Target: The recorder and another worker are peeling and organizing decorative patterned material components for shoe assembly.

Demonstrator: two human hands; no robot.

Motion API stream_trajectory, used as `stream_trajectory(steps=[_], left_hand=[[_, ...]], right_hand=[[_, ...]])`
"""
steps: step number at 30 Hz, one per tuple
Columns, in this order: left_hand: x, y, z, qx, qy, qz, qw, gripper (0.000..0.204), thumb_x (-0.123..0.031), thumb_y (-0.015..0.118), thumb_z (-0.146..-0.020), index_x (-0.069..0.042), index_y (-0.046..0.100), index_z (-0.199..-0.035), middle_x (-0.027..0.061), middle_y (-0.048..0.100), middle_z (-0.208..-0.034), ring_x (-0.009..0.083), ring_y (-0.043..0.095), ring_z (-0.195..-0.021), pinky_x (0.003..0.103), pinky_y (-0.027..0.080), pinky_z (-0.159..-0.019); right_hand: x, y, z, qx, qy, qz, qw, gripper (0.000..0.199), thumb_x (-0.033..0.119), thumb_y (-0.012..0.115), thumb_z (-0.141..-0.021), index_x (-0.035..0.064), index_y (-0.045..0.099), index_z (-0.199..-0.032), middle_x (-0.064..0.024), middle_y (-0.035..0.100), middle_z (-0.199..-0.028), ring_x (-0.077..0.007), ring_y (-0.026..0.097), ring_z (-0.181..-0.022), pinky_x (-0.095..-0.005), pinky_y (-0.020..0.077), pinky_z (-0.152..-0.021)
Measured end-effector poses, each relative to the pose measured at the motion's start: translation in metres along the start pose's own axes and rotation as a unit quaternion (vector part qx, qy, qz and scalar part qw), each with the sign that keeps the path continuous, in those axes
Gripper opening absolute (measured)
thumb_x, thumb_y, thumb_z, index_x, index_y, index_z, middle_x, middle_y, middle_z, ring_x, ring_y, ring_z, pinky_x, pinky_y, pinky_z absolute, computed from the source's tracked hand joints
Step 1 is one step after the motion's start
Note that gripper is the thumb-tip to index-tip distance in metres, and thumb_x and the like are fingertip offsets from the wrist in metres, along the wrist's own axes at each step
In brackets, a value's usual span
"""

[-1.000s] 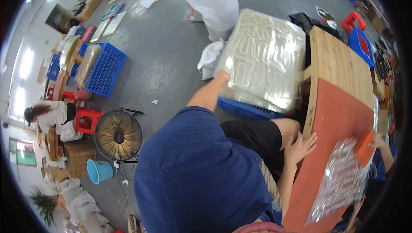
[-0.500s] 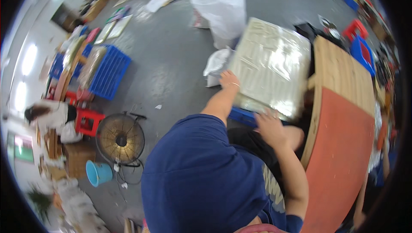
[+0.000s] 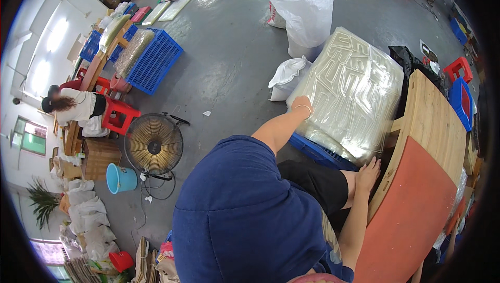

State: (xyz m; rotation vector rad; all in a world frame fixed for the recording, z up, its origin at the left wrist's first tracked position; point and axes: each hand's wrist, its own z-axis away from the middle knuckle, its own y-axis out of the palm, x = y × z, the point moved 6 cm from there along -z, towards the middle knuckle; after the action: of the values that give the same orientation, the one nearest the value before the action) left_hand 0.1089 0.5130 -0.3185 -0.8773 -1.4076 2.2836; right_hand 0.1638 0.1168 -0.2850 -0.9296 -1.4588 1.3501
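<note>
A stack of clear moulded plastic sheets (image 3: 351, 87), with raised channel shapes pressed into them, lies on a blue plastic crate (image 3: 317, 148). At the left edge of the stack, my left hand (image 3: 301, 106) is closed, its fingers curled at the sheets' rim and partly hidden. My right hand (image 3: 367, 173) is at the near right corner, beside my knee. Its fingers are stretched out and apart, the tips at or close to the sheet edge, and nothing shows in its grasp.
A wooden table (image 3: 429, 111) with a red-brown mat (image 3: 409, 194) stands close on my right. White sacks (image 3: 302, 9) stand beyond the stack. To the left are a floor fan (image 3: 153, 145), a light blue bucket (image 3: 121, 179), a blue crate (image 3: 155, 61) and a seated person (image 3: 78, 107).
My right hand has moved right along the near edge to the corner by the table. My left hand stays at the left edge. The whole view has shifted.
</note>
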Motion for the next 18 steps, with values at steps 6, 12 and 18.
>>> stream_trajectory(steps=[6, 12, 18], left_hand=[[-0.042, -0.025, -0.036, 0.378, -0.066, 0.645, 0.661, 0.012, -0.005, 0.052, -0.082, 0.004, 0.060, -0.084, 0.0185, 0.064, -0.084, 0.0305, 0.064, -0.083, 0.048, 0.051, -0.081], [-0.129, -0.133, 0.007, 0.401, 0.050, 0.766, 0.499, 0.022, 0.000, 0.048, -0.080, 0.012, 0.055, -0.097, 0.0265, 0.058, -0.104, 0.0395, 0.057, -0.102, 0.052, 0.044, -0.093], [-0.185, -0.175, 0.075, 0.390, 0.152, 0.786, 0.456, 0.012, 0.005, 0.051, -0.072, 0.010, 0.056, -0.081, 0.0307, 0.057, -0.109, 0.0434, 0.056, -0.106, 0.057, 0.041, -0.095]], right_hand=[[0.025, -0.023, -0.007, -0.110, -0.171, -0.084, 0.976, 0.065, 0.014, 0.061, -0.083, 0.0006, 0.029, -0.138, -0.0249, 0.026, -0.144, -0.0401, 0.029, -0.131, -0.0494, 0.0252, -0.109], [0.063, -0.086, -0.047, -0.196, -0.198, -0.153, 0.948, 0.081, 0.011, 0.068, -0.077, -0.0001, 0.022, -0.141, -0.0244, 0.021, -0.146, -0.0398, 0.026, -0.133, -0.0488, 0.0229, -0.110], [0.020, -0.063, -0.087, -0.088, -0.161, -0.215, 0.959, 0.054, 0.006, 0.057, -0.084, 0.0008, 0.040, -0.135, -0.0209, 0.036, -0.141, -0.0344, 0.040, -0.127, -0.0408, 0.0400, -0.098]])
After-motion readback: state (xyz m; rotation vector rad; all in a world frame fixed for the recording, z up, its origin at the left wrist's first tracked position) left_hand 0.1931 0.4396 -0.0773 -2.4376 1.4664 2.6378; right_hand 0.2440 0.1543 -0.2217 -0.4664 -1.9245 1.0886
